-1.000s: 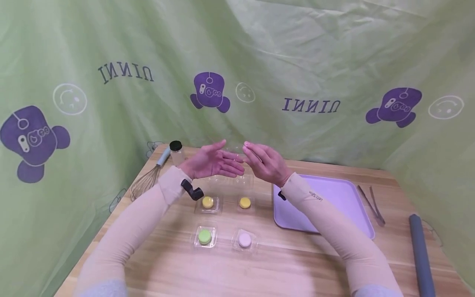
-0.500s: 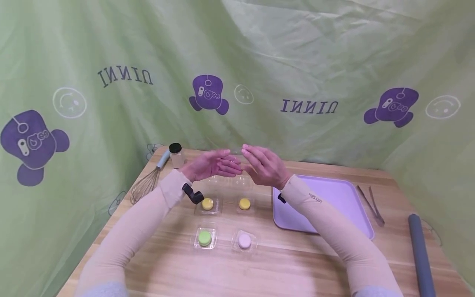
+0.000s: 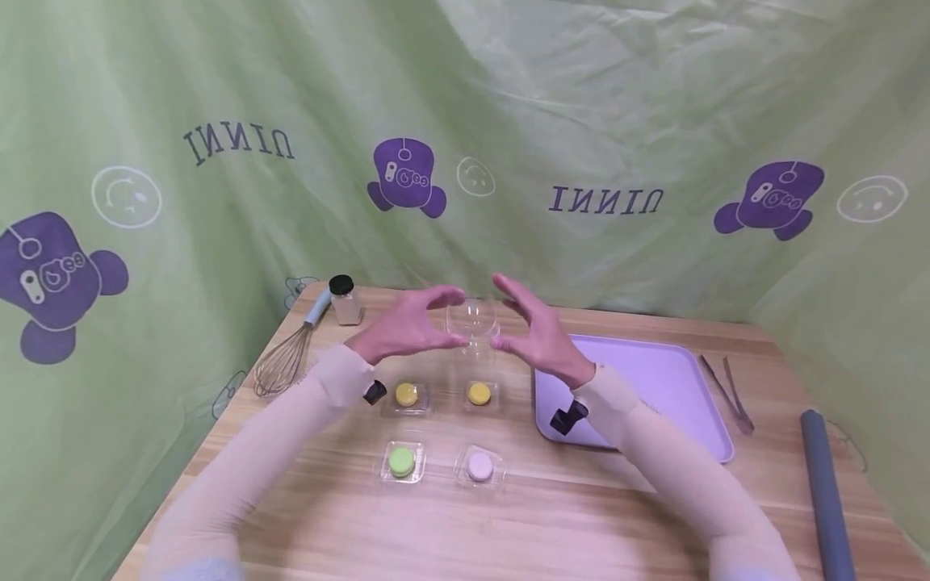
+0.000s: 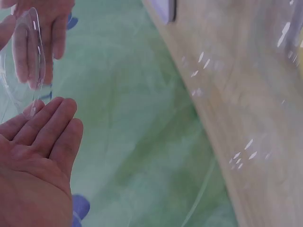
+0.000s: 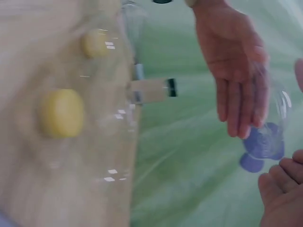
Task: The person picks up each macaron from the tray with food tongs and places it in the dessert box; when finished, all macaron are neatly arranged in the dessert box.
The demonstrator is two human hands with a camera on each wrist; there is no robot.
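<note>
In the head view my left hand (image 3: pixel 410 327) and right hand (image 3: pixel 541 331) face each other over the back of the table. Between them is a thin, clear round plastic dome (image 3: pixel 472 319), raised in the air. Each hand makes a C around one side of it, thumb low and fingers high, tips at its edges. Both wrist views show the dome (image 4: pixel 33 56) between the two hands, its rim beside the left fingertips (image 4: pixel 68 106). Below lie a yellow macaron (image 3: pixel 407 394), another yellow macaron (image 3: pixel 479 394), a green macaron (image 3: pixel 402 461) and a pink macaron (image 3: pixel 479 466), in clear trays.
Faint clear plastic pieces (image 4: pixel 241 156) lie on the table behind the macarons. To the left are a whisk (image 3: pixel 286 359) and a black-capped jar (image 3: pixel 345 300). A purple tray (image 3: pixel 683 379), tongs (image 3: pixel 730 395) and a grey roll (image 3: pixel 828 496) lie right. Green curtain (image 3: pixel 465 242) surrounds the table.
Both hands have turned at the wrists, from nearly flat palms with fingers together to thumbs and fingers spread around the dome. The hands are farther apart, and the dome shows more plainly between them.
</note>
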